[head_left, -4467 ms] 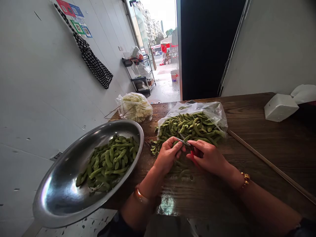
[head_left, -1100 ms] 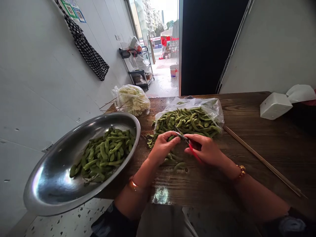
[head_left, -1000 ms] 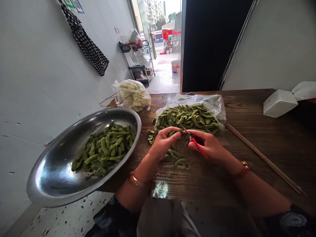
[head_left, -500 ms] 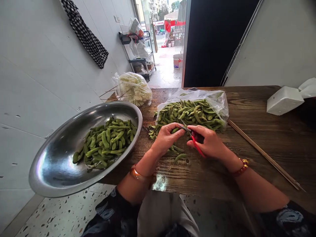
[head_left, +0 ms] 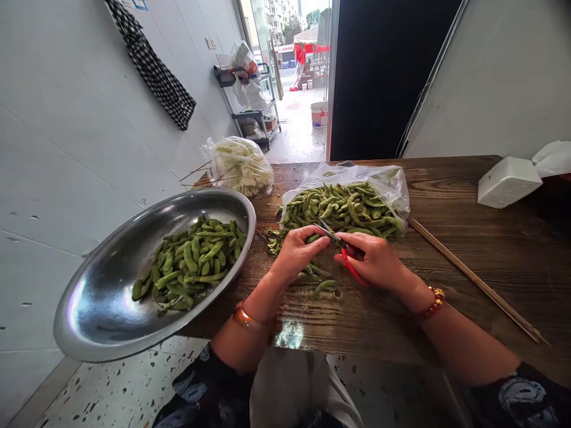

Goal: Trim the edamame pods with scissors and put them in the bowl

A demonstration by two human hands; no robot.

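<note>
My left hand (head_left: 296, 249) is closed on a green edamame pod (head_left: 313, 238), pinched between thumb and fingers. In my right hand (head_left: 373, 257) are red-handled scissors (head_left: 352, 266), their blades parted and pointing at the pod's end. Several loose pods (head_left: 325, 286) lie on the table below my hands. Behind them, a clear plastic bag (head_left: 392, 178) lies spread with a heap of edamame (head_left: 339, 205) on it. To the left, a large steel bowl (head_left: 102, 297) holds a pile of edamame pods (head_left: 196, 258). Small trimmings (head_left: 274, 242) lie beside my left hand.
A bag of cauliflower (head_left: 243, 166) stands behind the bowl, thin sticks poking out of its left side. Long wooden skewers (head_left: 477, 279) lie on the table (head_left: 450, 208) at the right. A white tissue pack (head_left: 508, 181) sits at the far right.
The scissor blades have parted wider. Both hands stay in nearly the same place over the table, and the view has shifted slightly.
</note>
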